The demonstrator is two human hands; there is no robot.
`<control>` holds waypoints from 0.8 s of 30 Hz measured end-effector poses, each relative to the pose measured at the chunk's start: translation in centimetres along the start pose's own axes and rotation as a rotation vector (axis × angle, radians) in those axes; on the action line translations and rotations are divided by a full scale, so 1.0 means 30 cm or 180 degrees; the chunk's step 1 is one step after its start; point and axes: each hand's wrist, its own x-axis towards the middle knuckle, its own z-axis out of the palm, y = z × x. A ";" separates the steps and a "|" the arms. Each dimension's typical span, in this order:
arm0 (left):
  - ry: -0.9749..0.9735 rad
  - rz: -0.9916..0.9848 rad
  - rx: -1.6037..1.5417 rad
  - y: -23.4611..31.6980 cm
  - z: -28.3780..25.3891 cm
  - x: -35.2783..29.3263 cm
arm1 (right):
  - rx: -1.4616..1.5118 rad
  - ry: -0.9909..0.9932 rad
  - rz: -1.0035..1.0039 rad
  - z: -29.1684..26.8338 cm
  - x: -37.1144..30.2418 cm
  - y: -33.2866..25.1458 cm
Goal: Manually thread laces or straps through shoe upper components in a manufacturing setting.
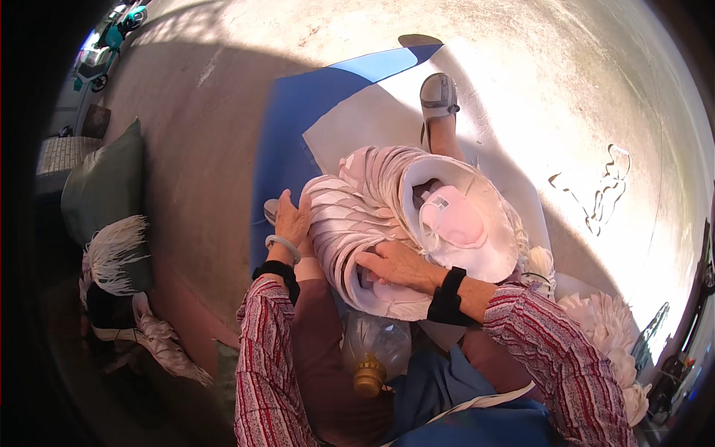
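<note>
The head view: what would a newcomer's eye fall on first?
Probably the two curved stacks of pale pink, cup-shaped pieces in the centre, with the bare right hand at the nearer one's opening. Next, perhaps, the clear plastic bottle with a golden cap below them, and the blue sheet beyond.

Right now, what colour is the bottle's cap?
The cap is golden yellow; head view shows it best.

Bare concrete floor (201,149). Left side in brownish shade; far and right sides in strong sunlight, palest patches nearly white. Teal vehicle (113,37) with black wheels at floor's far left corner. Green sack (108,186) along left edge.
</note>
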 end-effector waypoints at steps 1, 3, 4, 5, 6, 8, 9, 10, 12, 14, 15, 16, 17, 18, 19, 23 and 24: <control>0.0005 0.0078 0.0064 -0.001 0.011 0.013 | -0.0013 0.0109 -0.0217 0.016 0.010 0.025; -0.0030 0.0217 0.0124 0.007 0.032 0.051 | 0.0013 0.0089 -0.0356 0.022 0.023 0.044; -0.0240 0.0195 -0.0006 0.014 0.044 0.067 | 0.0128 0.0034 -0.0264 0.023 0.023 0.042; -0.0444 0.0161 -0.0136 0.020 0.060 0.081 | 0.0181 0.0050 -0.0156 0.019 0.019 0.042; -0.0480 0.0200 -0.0125 0.031 0.067 0.090 | 0.0245 0.0058 -0.0051 0.017 0.014 0.038; -0.0637 -0.0102 -0.0226 0.046 0.082 0.099 | 0.0070 0.0097 0.0017 0.009 0.018 0.040; -0.0438 -0.0071 0.0120 0.056 0.065 0.083 | -0.0120 0.0071 0.0069 0.014 0.014 0.029; -0.0444 -0.0077 0.0139 0.069 0.043 0.091 | -0.0100 0.0064 0.0068 0.003 0.007 0.021; -0.0921 -0.0020 0.0656 0.084 -0.030 0.116 | 0.0258 -0.0113 0.0087 -0.004 -0.017 -0.031; -0.0801 -0.0334 0.0981 0.160 -0.015 0.103 | 0.0555 -0.0109 0.0245 0.008 0.003 0.025; -0.0698 -0.0205 0.1143 0.154 -0.013 0.105 | 0.0466 -0.0004 0.0167 0.017 0.002 0.025; -0.0612 -0.0063 0.1297 0.166 -0.013 0.100 | 0.0377 0.0116 0.0101 0.025 -0.003 0.027; -0.0615 -0.0118 0.1155 0.180 -0.011 0.100 | 0.0532 0.0093 0.0146 0.027 0.001 0.037; -0.0629 -0.0157 0.1191 0.181 -0.023 0.112 | 0.0869 0.0073 0.0422 0.029 -0.005 0.037; -0.0777 -0.0114 0.1155 0.182 -0.036 0.126 | 0.1367 0.0115 0.0596 0.054 0.012 0.081; -0.1006 0.0335 0.1564 0.125 -0.085 0.104 | 0.1288 0.0560 0.1000 0.057 -0.008 0.038; -0.1038 0.0755 0.1877 0.105 -0.102 0.093 | 0.1310 0.0526 0.0997 0.081 -0.006 0.042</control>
